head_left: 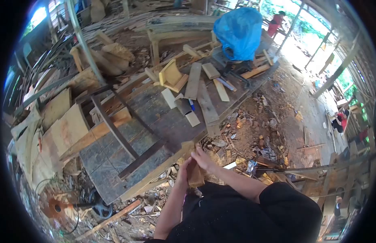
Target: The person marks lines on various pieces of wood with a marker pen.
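Note:
A short wooden block point(194, 175) is held upright close to my body, right at the near edge of the workbench point(102, 178). My left hand point(184, 173) presses along its left side, fingers pointing up toward the bench. From the other side, my right hand point(203, 158) lies over the block's upper right part, its fingers reaching across the top. On the bench just beyond are a long grey board point(206, 101), a blue marker point(191, 105) and several short wood offcuts point(192, 119). A dark wooden frame point(115, 129) lies to the left.
A blue plastic sheet point(238, 34) covers something at the bench's far end. A yellowish wooden corner piece point(171, 77) sits near the back. Scraps and chips litter the dirt floor point(257, 129). People in red point(276, 23) are farther off. Sawn slabs point(66, 125) lean at left.

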Available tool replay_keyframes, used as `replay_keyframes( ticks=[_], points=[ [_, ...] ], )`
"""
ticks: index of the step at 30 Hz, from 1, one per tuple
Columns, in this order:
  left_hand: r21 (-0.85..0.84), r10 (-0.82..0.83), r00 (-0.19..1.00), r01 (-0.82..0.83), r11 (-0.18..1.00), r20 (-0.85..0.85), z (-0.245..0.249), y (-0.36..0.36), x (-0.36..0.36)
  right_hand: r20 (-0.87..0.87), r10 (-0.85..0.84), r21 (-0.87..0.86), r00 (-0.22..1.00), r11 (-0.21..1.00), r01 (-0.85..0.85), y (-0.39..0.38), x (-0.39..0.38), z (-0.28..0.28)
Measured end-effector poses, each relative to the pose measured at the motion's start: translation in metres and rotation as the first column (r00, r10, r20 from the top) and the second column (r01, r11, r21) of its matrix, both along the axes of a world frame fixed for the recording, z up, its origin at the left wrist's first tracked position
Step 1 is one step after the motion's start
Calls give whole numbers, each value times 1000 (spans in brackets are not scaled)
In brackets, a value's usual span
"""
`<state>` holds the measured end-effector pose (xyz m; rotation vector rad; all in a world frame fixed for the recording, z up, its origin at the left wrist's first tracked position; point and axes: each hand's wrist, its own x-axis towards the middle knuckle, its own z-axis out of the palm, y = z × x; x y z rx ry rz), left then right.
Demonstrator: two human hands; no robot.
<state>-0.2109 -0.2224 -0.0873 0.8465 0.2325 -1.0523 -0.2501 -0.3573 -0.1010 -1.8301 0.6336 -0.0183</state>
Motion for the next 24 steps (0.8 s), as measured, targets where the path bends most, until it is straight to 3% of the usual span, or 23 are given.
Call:
replay_keyframes(
  ticks=[1, 3, 5, 7, 14, 16, 18, 19, 21, 22, 24],
  points=[
    [-13, -18, 1000, 18, 1000, 4, -3, -1, -4, 4, -18, -13, 1000, 1000, 18, 3, -7, -4],
    [-105, -41, 997, 34, 994, -65, -12, 1, -11, 81, 28, 166, 996, 985, -41, 6, -16, -8],
    [-96, -51, 995, 43, 995, -80, -33, 1, -16, 40, 8, 176, 999, 984, -15, 5, -23, -3],
    [-168, -45, 992, 25, 986, -118, -26, 2, -22, -5, -4, 198, 1000, 980, 5, 8, -27, 12],
    [-57, 51, 987, -61, 997, -155, 5, -4, -2, 25, 78, 246, 997, 966, -82, -5, -11, 63],
    [-119, 39, 989, -56, 991, -140, 8, -6, 8, 2, 136, 225, 991, 965, -133, -18, 0, 62],
    [-90, 75, 989, -87, 992, -126, 12, -14, 18, 86, 159, 60, 983, 985, -165, -40, 20, 48],
    [-65, 92, 989, -100, 993, -116, 13, -18, 24, 92, 174, 70, 980, 981, -181, -52, 33, 41],
    [-31, 112, 985, -117, 993, -128, 5, -26, 36, 166, 112, -142, 980, 986, -88, -75, 59, 30],
    [-5, 115, 983, -117, 993, -146, 0, -27, 39, 165, 117, -121, 979, 988, -98, -87, 73, 25],
    [26, 145, 977, -143, 989, -155, 3, -33, 44, 248, 157, -459, 956, 888, -27, -110, 106, 23]
  ],
)
